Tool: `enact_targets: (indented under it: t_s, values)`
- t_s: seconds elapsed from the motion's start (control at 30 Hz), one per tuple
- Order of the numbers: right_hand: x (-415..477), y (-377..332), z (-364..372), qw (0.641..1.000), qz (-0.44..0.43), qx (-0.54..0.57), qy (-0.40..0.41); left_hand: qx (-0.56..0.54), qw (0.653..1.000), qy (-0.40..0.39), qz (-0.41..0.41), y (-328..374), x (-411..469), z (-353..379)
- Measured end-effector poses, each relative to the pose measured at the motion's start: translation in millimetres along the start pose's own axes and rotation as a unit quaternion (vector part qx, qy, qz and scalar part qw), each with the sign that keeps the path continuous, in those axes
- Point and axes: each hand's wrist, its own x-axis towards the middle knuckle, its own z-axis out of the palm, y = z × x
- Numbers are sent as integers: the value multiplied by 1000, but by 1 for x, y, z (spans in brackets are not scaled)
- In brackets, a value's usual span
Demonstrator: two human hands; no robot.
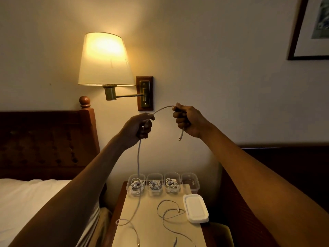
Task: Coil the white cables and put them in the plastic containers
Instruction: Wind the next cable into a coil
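Note:
I hold one white cable (138, 163) up in front of the wall. My right hand (188, 120) grips it near its end, and the plug hangs just below that fist. My left hand (140, 127) grips the same cable a short arc away; from there it drops to the table (147, 220) and loops at the left edge. A second white cable (169, 213) lies loose on the table. Four clear plastic containers stand in a row at the back: the three on the left (154, 184) each hold a coiled cable, the rightmost (190, 182) looks empty.
A stack of white lids (195, 208) lies at the table's right edge. A lit wall lamp (106, 59) hangs above my left hand. A bed with a wooden headboard (46, 139) is to the left, a dark seat (267, 175) to the right.

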Motion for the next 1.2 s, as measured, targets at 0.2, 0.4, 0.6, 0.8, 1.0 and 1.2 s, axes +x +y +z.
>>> enact_targets:
  t_s: [0.2,0.4,0.6,0.8,1.0,1.2]
  values:
    - [-4,3,4,992,104,-21,-63,242,932,253,89,-12,15,-18]
    - [4,4,18,991,90,90,-42,459,872,172,10,-25,18,-5]
    - [16,21,6,994,-49,44,84,497,865,-72,-24,-5,1,41]
    - [19,39,-5,982,-85,-146,81,592,796,-124,21,25,2,53]
    - [19,43,-7,951,-70,-301,18,579,800,-131,81,45,4,51]
    - [11,47,-1,969,15,-236,-64,510,839,-59,179,62,15,29]
